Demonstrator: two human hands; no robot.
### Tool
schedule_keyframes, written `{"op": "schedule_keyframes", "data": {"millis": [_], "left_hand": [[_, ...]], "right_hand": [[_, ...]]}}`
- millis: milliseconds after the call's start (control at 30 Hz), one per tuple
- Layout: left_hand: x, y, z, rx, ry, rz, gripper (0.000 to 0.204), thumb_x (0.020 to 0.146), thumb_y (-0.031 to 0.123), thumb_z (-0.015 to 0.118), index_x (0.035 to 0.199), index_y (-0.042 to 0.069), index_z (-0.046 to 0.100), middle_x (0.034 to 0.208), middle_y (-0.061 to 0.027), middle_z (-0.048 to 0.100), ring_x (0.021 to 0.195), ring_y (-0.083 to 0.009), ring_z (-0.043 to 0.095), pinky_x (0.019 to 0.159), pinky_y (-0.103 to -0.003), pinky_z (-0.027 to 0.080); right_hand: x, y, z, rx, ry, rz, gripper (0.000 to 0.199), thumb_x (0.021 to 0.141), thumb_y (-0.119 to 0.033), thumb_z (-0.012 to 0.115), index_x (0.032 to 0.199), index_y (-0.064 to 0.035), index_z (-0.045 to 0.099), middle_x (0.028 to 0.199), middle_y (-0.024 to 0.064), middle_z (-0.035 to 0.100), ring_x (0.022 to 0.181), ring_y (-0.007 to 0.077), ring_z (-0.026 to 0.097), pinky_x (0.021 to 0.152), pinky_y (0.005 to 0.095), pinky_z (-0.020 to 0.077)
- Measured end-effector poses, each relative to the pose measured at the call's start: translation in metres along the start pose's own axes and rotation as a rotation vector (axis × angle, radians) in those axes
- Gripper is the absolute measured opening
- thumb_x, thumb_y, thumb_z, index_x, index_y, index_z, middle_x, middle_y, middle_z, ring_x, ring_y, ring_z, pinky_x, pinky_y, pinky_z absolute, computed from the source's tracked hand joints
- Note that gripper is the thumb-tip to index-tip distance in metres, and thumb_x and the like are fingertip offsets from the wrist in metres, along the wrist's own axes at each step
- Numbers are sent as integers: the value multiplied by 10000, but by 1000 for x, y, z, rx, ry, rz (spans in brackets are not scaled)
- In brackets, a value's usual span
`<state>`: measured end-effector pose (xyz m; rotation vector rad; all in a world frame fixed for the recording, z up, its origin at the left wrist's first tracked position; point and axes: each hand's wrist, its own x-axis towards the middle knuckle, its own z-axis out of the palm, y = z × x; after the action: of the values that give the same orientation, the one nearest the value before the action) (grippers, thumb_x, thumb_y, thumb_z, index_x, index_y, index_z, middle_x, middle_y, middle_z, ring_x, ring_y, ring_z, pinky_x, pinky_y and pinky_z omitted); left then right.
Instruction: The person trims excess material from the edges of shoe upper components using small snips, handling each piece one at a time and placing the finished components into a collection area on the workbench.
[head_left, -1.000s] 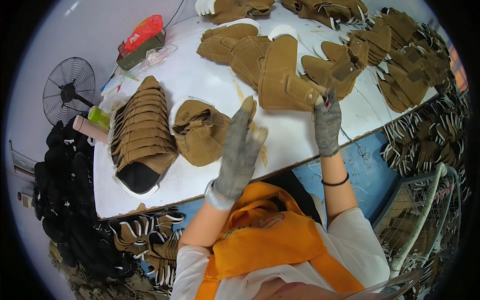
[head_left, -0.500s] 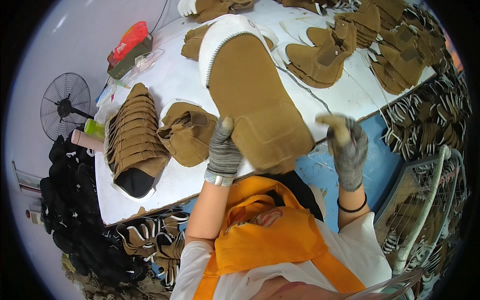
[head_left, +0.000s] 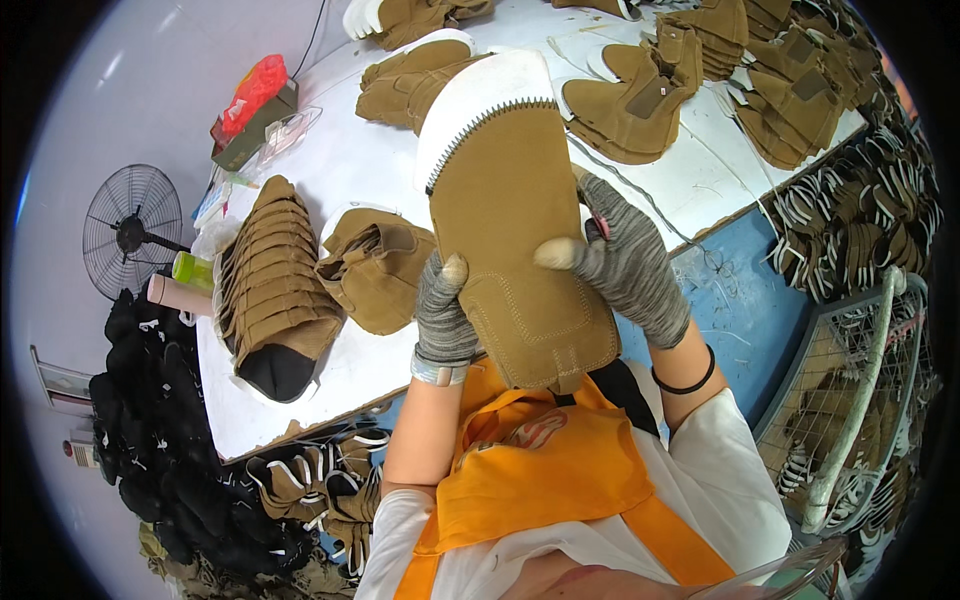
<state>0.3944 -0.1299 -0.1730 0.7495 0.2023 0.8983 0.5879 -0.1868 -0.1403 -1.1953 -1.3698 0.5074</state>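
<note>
A brown suede-like shoe upper (head_left: 505,210) with a white toe end is held up over the table's front edge. Dark zigzag stitching joins its white and brown parts, and a small tab hangs at the near end. My left hand (head_left: 445,310), in a grey fingerless glove, grips the left side with the thumb on top. From the right, my right hand (head_left: 630,265) in a matching glove closes round the other edge, thumb pressed on the brown face. The fingers beneath the upper are mostly hidden. Just left of my left hand lies a folded brown upper (head_left: 378,270).
A stack of nested brown uppers (head_left: 275,270) stands on the white table (head_left: 250,430) at the left. More brown uppers (head_left: 635,105) lie at the back right. A wire cart (head_left: 850,400) stands to the right, a fan (head_left: 132,235) and black pile (head_left: 190,470) to the left.
My right hand, previously off the upper with fingers curled beside it, has moved left and taken hold of its right edge. The upper has turned slightly and its far end has come lower.
</note>
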Motion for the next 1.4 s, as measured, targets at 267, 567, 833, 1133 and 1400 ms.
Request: {"op": "schedule_keyframes", "data": {"millis": [267,567,833,1133,1400], "left_hand": [[-5,-2,-14,-382,124,-82,686,837,428,655,1378,78,419,1312,-137,530,1165,-285,561,934,-423,527],[-4,-1,-8,-463,102,-86,702,840,441,641,1396,84,402,1338,-164,500,1190,-310,544,940,-454,520],[-1,2,-5,-422,79,-66,714,845,452,634,1399,76,385,1330,-173,502,1196,-319,534,937,-452,521],[7,2,-4,-322,138,-42,523,941,412,528,1337,78,459,1294,-136,537,1154,-282,556,960,-460,493],[17,-3,3,-223,217,52,473,973,296,504,1322,-14,425,1242,-167,564,1137,-280,572,987,-410,485]], "right_hand": [[0,16,-16,140,341,272,354,915,-330,625,1133,-53,657,932,20,669,619,79,432,612,221,420],[-3,5,-9,279,-85,338,712,815,-568,653,1228,6,572,919,48,678,619,72,502,548,214,389],[-23,25,-1,478,-110,497,665,768,-500,740,1180,-1,591,877,37,645,751,104,620,619,236,508],[-23,-11,-7,149,237,177,523,824,-378,719,1200,-32,608,1101,75,648,928,131,576,820,260,458],[-23,-37,-16,-209,-45,-370,337,718,-182,793,1029,-97,695,964,38,656,907,212,603,773,315,482]]}}
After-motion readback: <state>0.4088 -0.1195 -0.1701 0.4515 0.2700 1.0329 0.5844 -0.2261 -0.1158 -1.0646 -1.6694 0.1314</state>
